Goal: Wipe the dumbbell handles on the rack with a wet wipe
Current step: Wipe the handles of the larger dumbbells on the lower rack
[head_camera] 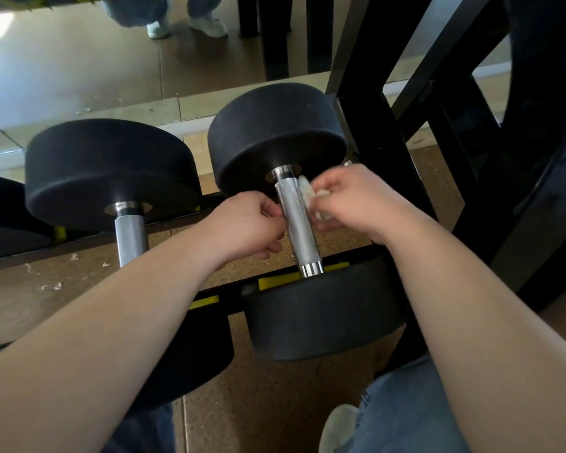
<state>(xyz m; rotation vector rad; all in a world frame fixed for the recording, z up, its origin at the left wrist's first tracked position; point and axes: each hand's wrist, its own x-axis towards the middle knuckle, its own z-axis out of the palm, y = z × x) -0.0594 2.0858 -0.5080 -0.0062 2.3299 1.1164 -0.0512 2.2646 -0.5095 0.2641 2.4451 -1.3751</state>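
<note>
The black rack (389, 152) has an upright just right of the handle (298, 223), beyond the right hand (356, 197). The dumbbell (275, 132) lies on the rack, and a second dumbbell (108, 165) lies left of the handle. The left hand (245, 227) curls against the handle's left side; whether it holds anything cannot be told. The right hand pinches the crumpled wipe (307, 194) against the handle's right side, near its far end.
</note>
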